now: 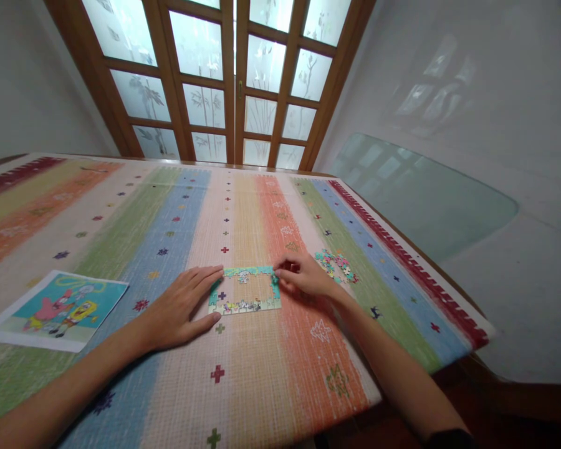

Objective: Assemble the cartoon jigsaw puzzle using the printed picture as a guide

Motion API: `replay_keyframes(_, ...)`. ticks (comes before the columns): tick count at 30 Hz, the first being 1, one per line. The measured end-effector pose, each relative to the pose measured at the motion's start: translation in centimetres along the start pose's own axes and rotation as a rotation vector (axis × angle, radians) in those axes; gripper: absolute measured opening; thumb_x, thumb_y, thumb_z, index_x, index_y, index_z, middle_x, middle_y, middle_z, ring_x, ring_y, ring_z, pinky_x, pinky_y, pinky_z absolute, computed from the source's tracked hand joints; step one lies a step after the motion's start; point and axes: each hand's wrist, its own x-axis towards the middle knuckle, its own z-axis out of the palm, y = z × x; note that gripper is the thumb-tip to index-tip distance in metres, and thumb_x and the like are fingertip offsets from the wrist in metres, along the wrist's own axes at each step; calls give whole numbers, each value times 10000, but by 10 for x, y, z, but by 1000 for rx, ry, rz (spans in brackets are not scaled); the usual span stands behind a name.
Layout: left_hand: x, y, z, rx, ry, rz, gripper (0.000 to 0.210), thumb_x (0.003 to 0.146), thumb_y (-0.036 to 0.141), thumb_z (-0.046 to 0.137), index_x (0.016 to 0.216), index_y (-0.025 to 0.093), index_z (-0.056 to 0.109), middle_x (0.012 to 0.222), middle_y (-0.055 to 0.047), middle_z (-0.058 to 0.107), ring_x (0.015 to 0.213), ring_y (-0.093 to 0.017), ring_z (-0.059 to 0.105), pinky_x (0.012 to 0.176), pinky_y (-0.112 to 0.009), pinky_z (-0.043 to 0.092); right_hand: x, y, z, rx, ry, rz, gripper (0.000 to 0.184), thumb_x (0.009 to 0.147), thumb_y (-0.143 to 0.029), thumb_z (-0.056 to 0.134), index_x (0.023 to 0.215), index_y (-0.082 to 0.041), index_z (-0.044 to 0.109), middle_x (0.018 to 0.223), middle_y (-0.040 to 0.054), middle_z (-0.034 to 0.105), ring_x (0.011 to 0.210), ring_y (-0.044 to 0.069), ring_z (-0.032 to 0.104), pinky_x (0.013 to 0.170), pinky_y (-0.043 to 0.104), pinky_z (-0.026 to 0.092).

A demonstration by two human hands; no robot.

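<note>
A partly assembled jigsaw puzzle point(247, 305) lies flat on the striped tablecloth, its border joined around an open middle where the cloth shows. My left hand point(184, 304) rests flat with fingers outstretched, its fingertips at the puzzle's left edge. At the upper right corner of the border, my right hand point(303, 274) pinches a small teal puzzle piece point(275, 280) between thumb and fingers. Just beyond that hand is a loose pile of colourful puzzle pieces point(339, 265), partly hidden by it.
A printed cartoon picture point(58, 310) lies on the cloth at the left. The striped tablecloth point(182, 386) covers the table, whose right edge runs near a pale wall point(518, 280). Wooden doors with frosted panes point(206, 103) stand behind the far edge.
</note>
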Motion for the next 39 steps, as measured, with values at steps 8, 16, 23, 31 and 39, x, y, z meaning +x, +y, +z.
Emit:
replay_keyframes(8,1,1,1,-20,-14,-28,656,975,453,558,1556,237,344,1540,-139,503,1376,-350,498,1159,-536,401,17,-16,46,-179,121,-282,84,931,-179,686,948,-204,765,879,49,746,857,185,652,805,336,499)
replay_keyframes(16,1,1,1,-22,-2,-20,643,975,447,563,1547,235,361,1543,-146,497,1378,-351,495,1158,-534,400,22,-14,53,-330,199,-363,126,973,-195,627,983,-187,753,997,101,728,970,228,610,891,384,490)
replay_keyframes(23,1,1,0,-24,-24,-29,635,971,459,562,1534,231,378,1536,-149,506,1374,-353,498,1160,-542,396,18,-10,54,-400,200,-391,140,907,-244,679,999,-223,781,1029,88,686,985,243,594,900,409,499)
replay_keyframes(31,1,1,0,-20,-30,-21,627,983,462,549,1537,227,374,1527,-148,517,1371,-349,502,1166,-551,390,17,-8,51,-407,176,-407,228,952,-158,593,1049,-225,789,1033,96,678,998,239,587,891,400,506)
replay_keyframes(39,1,0,2,-20,-7,-10,620,983,454,553,1531,226,376,1525,-147,521,1369,-350,504,1163,-549,390,15,-8,53,-397,193,-390,175,965,-236,641,1053,-201,789,1031,104,674,998,240,593,896,401,508)
